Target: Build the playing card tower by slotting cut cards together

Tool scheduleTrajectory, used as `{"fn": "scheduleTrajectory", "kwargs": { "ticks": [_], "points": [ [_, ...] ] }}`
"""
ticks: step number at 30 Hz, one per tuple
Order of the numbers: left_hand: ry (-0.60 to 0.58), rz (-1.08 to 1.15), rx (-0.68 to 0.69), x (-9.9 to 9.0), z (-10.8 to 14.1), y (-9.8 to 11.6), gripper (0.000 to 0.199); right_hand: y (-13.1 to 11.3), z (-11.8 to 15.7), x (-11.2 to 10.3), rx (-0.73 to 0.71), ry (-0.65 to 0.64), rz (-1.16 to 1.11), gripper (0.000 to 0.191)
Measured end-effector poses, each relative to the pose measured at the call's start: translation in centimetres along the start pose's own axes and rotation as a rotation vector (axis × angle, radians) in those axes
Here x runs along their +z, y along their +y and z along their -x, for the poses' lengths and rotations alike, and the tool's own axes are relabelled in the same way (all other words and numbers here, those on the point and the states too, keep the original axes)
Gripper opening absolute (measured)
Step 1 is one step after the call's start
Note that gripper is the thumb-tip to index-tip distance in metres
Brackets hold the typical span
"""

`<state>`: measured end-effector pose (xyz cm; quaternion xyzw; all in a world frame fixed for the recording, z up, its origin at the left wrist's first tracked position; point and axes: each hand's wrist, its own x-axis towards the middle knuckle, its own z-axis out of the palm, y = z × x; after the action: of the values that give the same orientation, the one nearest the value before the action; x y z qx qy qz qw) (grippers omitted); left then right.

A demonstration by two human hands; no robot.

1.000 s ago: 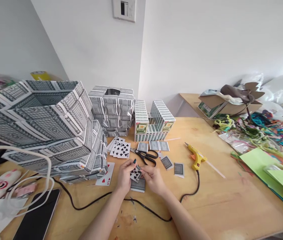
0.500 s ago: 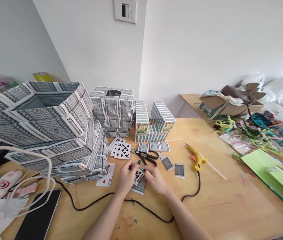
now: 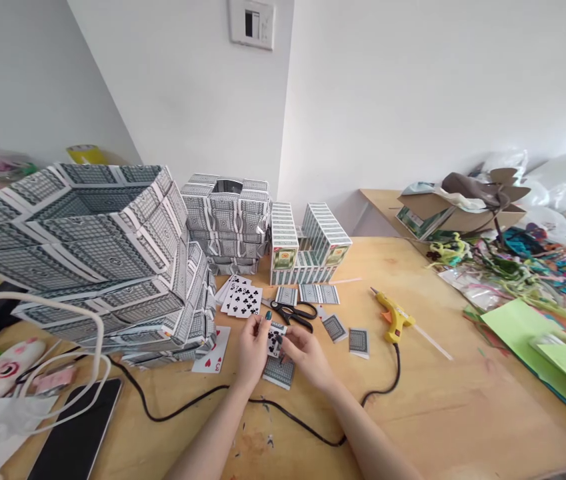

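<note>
Between my two hands is a small playing card (image 3: 273, 339) with black club marks facing up. My left hand (image 3: 253, 353) pinches its left edge, and my right hand (image 3: 305, 357) holds its right side with thumb and fingers. Just under them a patterned card back (image 3: 279, 373) lies on the table. Black scissors (image 3: 293, 313) rest beyond my hands, beside a fan of club cards (image 3: 245, 300). A three of hearts (image 3: 215, 353) lies to the left of my left hand.
Large folded-card structures (image 3: 97, 247) stand at the left, with a smaller one (image 3: 230, 213) behind. Stacked card boxes (image 3: 313, 240) are at the back. A yellow glue gun (image 3: 393, 317) lies right; its black cord (image 3: 303, 419) crosses near my forearms. A phone (image 3: 77, 433) lies front left.
The card in my hands has turned from a tilt to more upright and moved slightly up. My right thumb and fingers have shifted onto its face and right edge.
</note>
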<state>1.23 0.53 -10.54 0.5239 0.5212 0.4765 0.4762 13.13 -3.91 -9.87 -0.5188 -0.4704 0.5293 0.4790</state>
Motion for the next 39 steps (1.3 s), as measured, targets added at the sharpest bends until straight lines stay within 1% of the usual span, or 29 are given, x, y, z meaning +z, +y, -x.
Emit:
{"fn": "scheduleTrajectory", "kwargs": {
  "ticks": [3,5,6,8,11,14,16,18,21,24,29,32,35,37,39],
  "points": [
    [-0.047,-0.023,0.039,0.3,0.2,-0.3,0.02,0.8,-0.3,-0.1,-0.008,0.165,0.167,0.024],
    [-0.106,-0.028,0.069,0.3,0.3,-0.4,0.022,1.1,-0.4,-0.4,-0.012,0.22,0.194,0.026],
    [-0.131,-0.035,0.087,0.3,0.3,-0.5,0.028,1.1,-0.5,-0.6,-0.01,0.224,0.182,0.027],
    [-0.166,-0.078,0.129,0.1,0.4,-0.6,0.036,0.9,-0.6,-0.9,-0.003,0.196,0.143,0.03],
    [-0.192,-0.206,0.215,-0.2,0.3,-0.7,0.034,0.4,-0.5,-1.1,-0.014,0.124,0.096,0.03],
    [-0.161,-0.339,0.304,-0.5,0.2,-0.9,0.035,0.1,-0.5,-1.2,-0.02,0.082,0.055,0.029],
    [-0.136,-0.384,0.343,-0.6,0.2,-1.0,0.035,-0.1,-0.5,-1.3,-0.02,0.042,0.012,0.03],
    [-0.135,-0.403,0.378,-0.6,0.2,-0.9,0.035,-0.2,-0.5,-1.3,-0.022,-0.022,-0.042,0.032],
    [-0.181,-0.423,0.427,-0.6,0.4,-0.7,0.034,-0.5,-0.5,-1.5,-0.018,-0.099,-0.132,0.033],
    [-0.219,-0.414,0.463,-0.6,0.6,-0.3,0.031,-0.4,-0.4,-1.6,-0.001,-0.129,-0.22,0.032],
    [-0.226,-0.401,0.51,-0.5,0.7,0.1,0.029,0.2,-0.3,-1.8,0.088,-0.136,-0.368,0.033],
    [-0.241,-0.373,0.6,-0.5,0.6,0.1,0.03,0.0,-0.2,-1.9,0.113,-0.166,-0.366,0.034],
    [-0.194,-0.335,0.669,-0.6,0.6,0.1,0.026,-0.4,-0.1,-1.9,0.111,-0.192,-0.375,0.035],
    [-0.117,-0.324,0.664,-0.7,0.6,0.2,0.024,-0.6,-0.2,-2.0,0.093,-0.167,-0.416,0.038],
    [-0.012,-0.335,0.628,-0.9,0.5,0.1,0.024,-0.5,-0.4,-2.0,0.075,-0.118,-0.443,0.045]
  ]
}}
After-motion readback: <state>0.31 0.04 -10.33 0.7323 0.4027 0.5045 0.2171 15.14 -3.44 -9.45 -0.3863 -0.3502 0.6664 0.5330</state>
